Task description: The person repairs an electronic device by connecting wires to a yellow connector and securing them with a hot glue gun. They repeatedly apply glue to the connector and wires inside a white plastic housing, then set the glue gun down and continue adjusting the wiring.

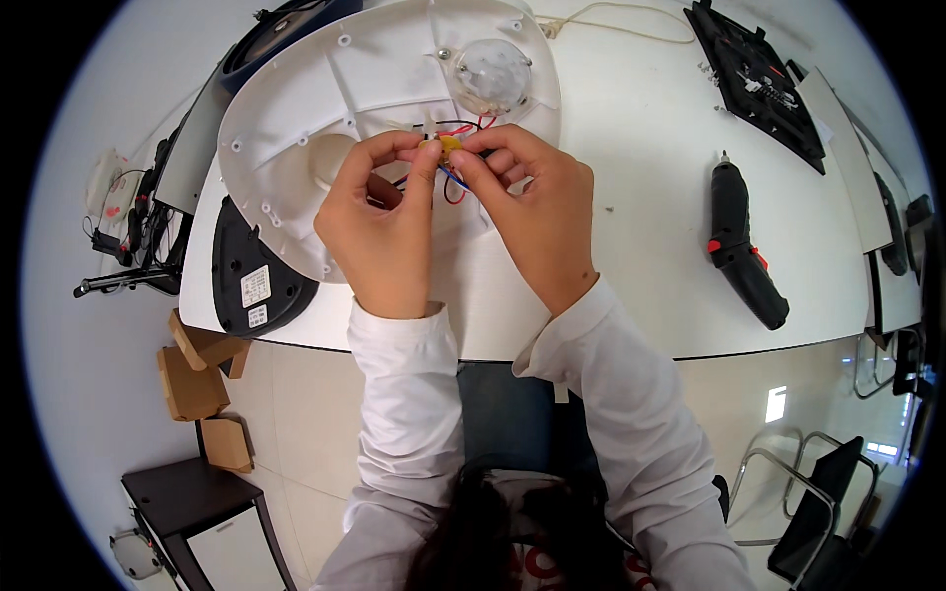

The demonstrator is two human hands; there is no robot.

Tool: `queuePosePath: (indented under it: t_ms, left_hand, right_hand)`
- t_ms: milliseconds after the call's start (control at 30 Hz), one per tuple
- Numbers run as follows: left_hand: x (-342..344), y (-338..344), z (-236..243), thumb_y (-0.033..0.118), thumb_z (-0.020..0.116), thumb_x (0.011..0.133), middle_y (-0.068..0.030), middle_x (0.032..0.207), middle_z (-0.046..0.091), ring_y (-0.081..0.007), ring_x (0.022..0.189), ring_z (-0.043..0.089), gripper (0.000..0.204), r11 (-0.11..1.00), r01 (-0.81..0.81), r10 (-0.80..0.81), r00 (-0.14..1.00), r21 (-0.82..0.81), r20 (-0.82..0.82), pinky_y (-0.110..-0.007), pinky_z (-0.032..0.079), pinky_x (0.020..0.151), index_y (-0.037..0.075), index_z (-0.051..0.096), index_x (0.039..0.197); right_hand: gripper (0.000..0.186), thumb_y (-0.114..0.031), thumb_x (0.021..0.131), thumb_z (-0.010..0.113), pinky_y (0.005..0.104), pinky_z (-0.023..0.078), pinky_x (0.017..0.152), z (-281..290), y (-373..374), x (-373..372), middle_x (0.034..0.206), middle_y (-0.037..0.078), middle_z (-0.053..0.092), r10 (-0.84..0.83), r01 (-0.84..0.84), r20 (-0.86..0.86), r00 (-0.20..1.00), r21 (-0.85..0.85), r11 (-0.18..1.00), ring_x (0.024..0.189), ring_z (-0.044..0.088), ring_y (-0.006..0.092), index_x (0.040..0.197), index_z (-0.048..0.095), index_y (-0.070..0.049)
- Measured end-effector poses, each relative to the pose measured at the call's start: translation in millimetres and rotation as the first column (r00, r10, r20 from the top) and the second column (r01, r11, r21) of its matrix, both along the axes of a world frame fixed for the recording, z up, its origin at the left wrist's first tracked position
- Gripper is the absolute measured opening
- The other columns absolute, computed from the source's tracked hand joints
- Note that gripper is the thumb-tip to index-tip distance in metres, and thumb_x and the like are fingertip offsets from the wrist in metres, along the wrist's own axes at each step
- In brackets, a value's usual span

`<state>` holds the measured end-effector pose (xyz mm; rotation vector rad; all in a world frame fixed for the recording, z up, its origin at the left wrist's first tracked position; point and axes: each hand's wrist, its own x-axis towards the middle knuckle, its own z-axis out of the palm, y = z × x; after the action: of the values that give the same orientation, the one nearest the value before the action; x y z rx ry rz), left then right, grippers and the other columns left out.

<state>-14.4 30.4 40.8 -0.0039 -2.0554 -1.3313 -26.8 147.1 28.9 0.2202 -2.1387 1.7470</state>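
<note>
My left hand and my right hand meet over a white plastic housing, pinching a small yellow part between thumbs and forefingers. A small pale piece sticks up from their fingertips; whether it is a connector I cannot tell. Red, blue and black wires hang around the yellow part. Behind my right hand, a round translucent component is mounted in the housing. My fingertips partly hide the yellow part.
A black and red power screwdriver lies at the right, below an open black tool case with screws beside it. A black cover is at the left. A beige cable lies at the back. Cardboard boxes and a chair stand beyond the table.
</note>
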Motion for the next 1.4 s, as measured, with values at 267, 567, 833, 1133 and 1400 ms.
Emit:
queuePosePath:
  t_ms: [267, 567, 833, 1133, 1400]
  left_hand:
    - [-0.9, -1.9, -5.4, 0.014, 0.073, 0.086, -0.0019, 0.083, 0.067, -0.0003, 0.056, 0.043, 0.019, 0.998, 0.013, -0.013, 1.000, 0.055, 0.000, -0.016, 0.032, 0.049, 0.000, 0.069, 0.097]
    - [-1.9, -1.2, -4.3, 0.015, 0.072, 0.087, -0.0012, 0.081, 0.067, -0.0010, 0.059, 0.045, 0.019, 0.999, -0.002, 0.001, 1.000, 0.047, 0.016, -0.016, 0.034, 0.052, -0.001, 0.070, 0.098]
    - [-5.5, -2.3, -3.9, 0.014, 0.073, 0.083, -0.0023, 0.074, 0.068, -0.0026, 0.051, 0.046, 0.016, 0.993, 0.017, -0.016, 1.000, 0.119, -0.007, -0.018, 0.033, 0.047, 0.001, 0.072, 0.092]
    - [-7.4, 0.8, -2.8, 0.012, 0.072, 0.084, -0.0021, 0.075, 0.067, -0.0029, 0.052, 0.046, 0.015, 0.993, 0.022, -0.021, 1.000, 0.118, -0.009, -0.019, 0.034, 0.047, 0.000, 0.071, 0.092]
    - [-8.3, -0.6, 0.2, 0.011, 0.071, 0.084, -0.0030, 0.078, 0.067, -0.0029, 0.053, 0.047, 0.016, 0.984, 0.078, -0.080, 0.997, 0.163, 0.006, -0.019, 0.035, 0.047, -0.001, 0.071, 0.095]
  right_hand:
    - [0.013, -0.018, 0.086, 0.069, 0.0238, 0.045, 0.052, 0.7, -5.9, -1.3, 0.065, 0.003, 0.067, 0.057, -0.048, 0.050, 0.997, -0.177, 0.983, 0.056, 0.064, 0.0113, 0.084, 0.066, -0.005]
    - [0.013, -0.018, 0.086, 0.069, 0.0255, 0.044, 0.050, -5.6, -12.1, -6.5, 0.062, 0.002, 0.065, 0.059, -0.048, 0.042, 0.997, -0.230, 0.972, 0.053, 0.061, 0.0120, 0.084, 0.066, -0.006]
    - [0.013, -0.019, 0.085, 0.069, 0.0271, 0.043, 0.049, -5.7, -13.8, -7.9, 0.059, 0.003, 0.063, 0.053, -0.045, 0.028, 0.998, -0.229, 0.972, 0.051, 0.060, 0.0135, 0.083, 0.065, -0.006]
    - [0.013, -0.018, 0.085, 0.069, 0.0275, 0.043, 0.050, -7.6, -14.6, -9.9, 0.059, 0.003, 0.063, 0.057, -0.047, 0.031, 0.998, -0.263, 0.964, 0.053, 0.061, 0.0141, 0.083, 0.065, -0.006]
    - [0.014, -0.018, 0.085, 0.069, 0.0276, 0.045, 0.052, -6.4, -14.2, -11.6, 0.062, 0.003, 0.065, 0.066, -0.052, 0.040, 0.997, -0.291, 0.955, 0.054, 0.062, 0.0146, 0.083, 0.065, -0.005]
